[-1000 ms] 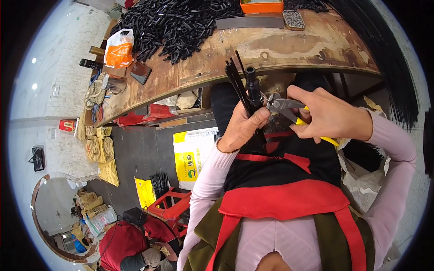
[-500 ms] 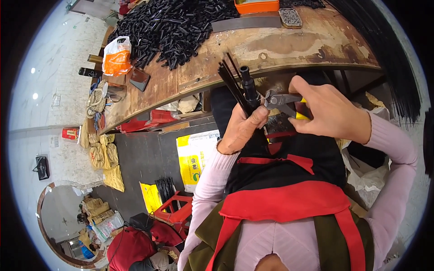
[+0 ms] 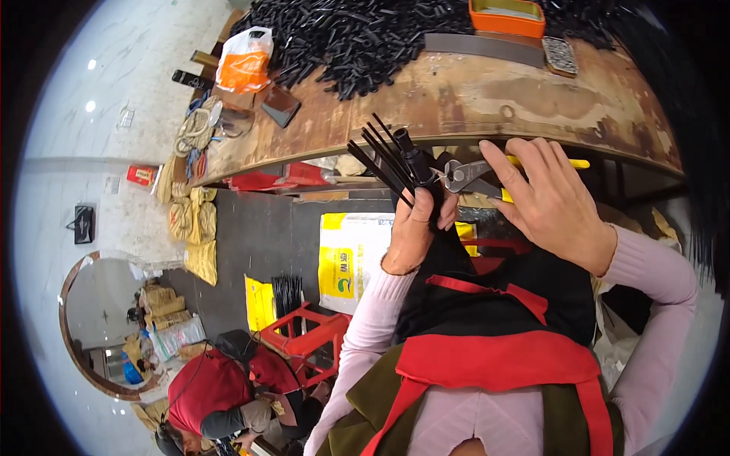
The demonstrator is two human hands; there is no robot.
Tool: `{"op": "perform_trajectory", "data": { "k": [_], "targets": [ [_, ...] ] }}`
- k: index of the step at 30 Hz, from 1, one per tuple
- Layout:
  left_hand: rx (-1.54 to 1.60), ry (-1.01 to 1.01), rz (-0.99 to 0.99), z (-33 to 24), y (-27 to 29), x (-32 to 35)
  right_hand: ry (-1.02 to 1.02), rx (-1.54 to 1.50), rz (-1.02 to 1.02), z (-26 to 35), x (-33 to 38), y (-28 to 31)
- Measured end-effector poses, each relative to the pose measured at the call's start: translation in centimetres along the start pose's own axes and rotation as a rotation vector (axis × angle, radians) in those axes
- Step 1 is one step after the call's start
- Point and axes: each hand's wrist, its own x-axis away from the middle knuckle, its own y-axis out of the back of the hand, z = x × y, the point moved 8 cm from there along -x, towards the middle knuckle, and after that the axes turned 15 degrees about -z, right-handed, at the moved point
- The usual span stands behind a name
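In front of the table edge, my left hand (image 3: 411, 230) is closed round a black tubular part (image 3: 414, 158) and several thin black rods (image 3: 382, 161), all pointing up and away from me. My right hand (image 3: 557, 204) grips pliers (image 3: 473, 175) with yellow handles. Their metal jaws meet a thin wire at the right side of the black tubular part, just above my left fingers. Whether the jaws are closed on that wire is too small to tell.
A large heap of short black tubes (image 3: 342, 53) covers the back of the wooden table (image 3: 487, 95). An orange container (image 3: 508, 26), a grey metal strip (image 3: 483, 50) and a phone (image 3: 280, 105) lie there too. A red stool (image 3: 308, 338) and another person (image 3: 209, 391) are at lower left.
The whole view has shifted, so the table and floor things sit further right. The rods in my left hand have fanned apart and lean left. The pliers stay beside the tubular part.
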Motion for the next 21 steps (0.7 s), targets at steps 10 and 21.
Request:
{"op": "perform_trajectory", "data": {
  "k": [10,21],
  "targets": [
    [0.077,0.068,0.214,-0.2,2.9,-0.8,-0.003,-0.168,-0.017,0.2,-1.2,-4.3],
    [-0.005,0.014,-0.036,-0.5,2.6,-1.0,0.032,-0.087,-0.021,0.6,-1.4,-3.6]
  ]
}}
